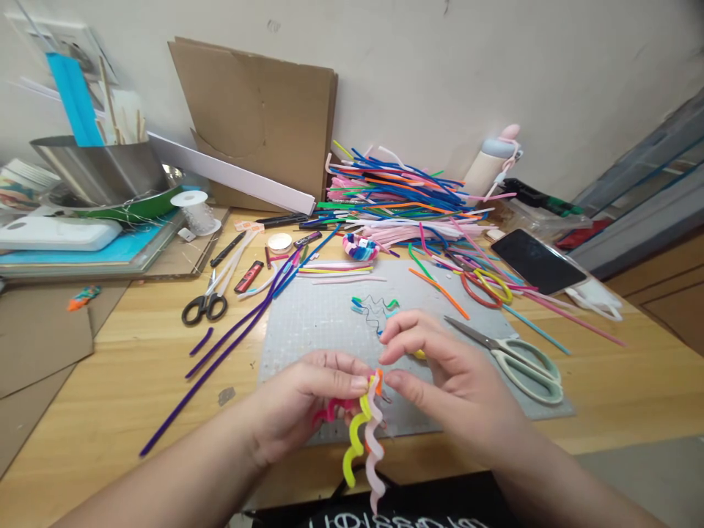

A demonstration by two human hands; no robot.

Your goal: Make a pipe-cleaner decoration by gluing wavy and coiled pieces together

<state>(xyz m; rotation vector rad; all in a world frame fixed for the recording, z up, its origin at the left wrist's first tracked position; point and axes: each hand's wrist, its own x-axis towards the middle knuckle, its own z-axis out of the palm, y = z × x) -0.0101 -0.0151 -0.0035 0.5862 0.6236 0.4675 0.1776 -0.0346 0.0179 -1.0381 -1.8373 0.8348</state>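
Between the thumb and fingers of my left hand (319, 392) is a bundle of curled pipe cleaners (374, 440), pinched near its top. Yellow and pale pink spirals hang down from the pinch, and magenta and orange pieces show beside them. My right hand (445, 370) is just to the right, thumb and fingers apart, the thumb tip close to the orange piece; I cannot tell whether it touches. Beyond the hands, wavy wire pieces with blue and green ends (377, 308) lie on the grey cutting mat (308, 330).
Green-handled scissors (528, 367) lie right, black scissors (204, 308) left. A large pile of pipe cleaners (407, 191) sits against the wall near a phone (539, 260) and a bottle (489, 165). Long purple pipe cleaners (220, 352) cross the table's left. Cardboard sheets (258, 110) lean behind.
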